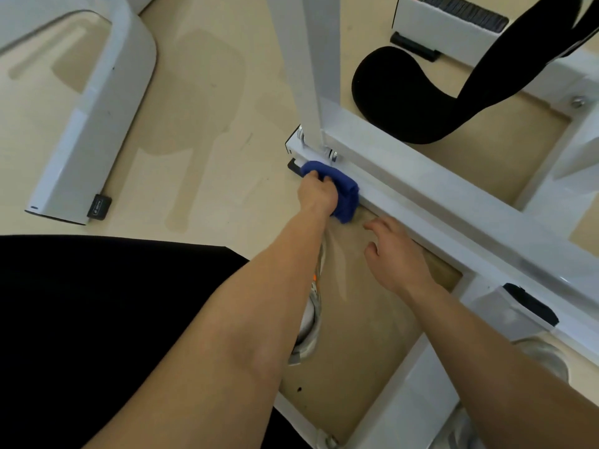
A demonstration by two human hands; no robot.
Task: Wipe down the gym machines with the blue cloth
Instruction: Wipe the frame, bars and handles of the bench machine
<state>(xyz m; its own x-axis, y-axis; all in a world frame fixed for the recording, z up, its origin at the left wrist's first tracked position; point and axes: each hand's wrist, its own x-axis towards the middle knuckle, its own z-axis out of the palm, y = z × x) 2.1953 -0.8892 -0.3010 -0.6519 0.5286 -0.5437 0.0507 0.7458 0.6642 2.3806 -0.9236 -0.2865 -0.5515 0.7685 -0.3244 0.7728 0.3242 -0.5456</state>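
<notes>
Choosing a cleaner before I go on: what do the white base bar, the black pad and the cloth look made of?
White base bar: likely painted or powder-coated steel; smooth, faintly glossy, bolted at the joint.
Black pad: probably upholstered foam; matte, rounded edges, covering unclear.
Blue cloth: soft napped fabric, perhaps microfibre; it bunches in the left hand.

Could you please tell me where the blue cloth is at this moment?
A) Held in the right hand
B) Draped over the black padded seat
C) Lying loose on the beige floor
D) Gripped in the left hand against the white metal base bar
D: the left hand grips the bunched blue cloth against the white metal base bar, while the right hand holds nothing.
</notes>
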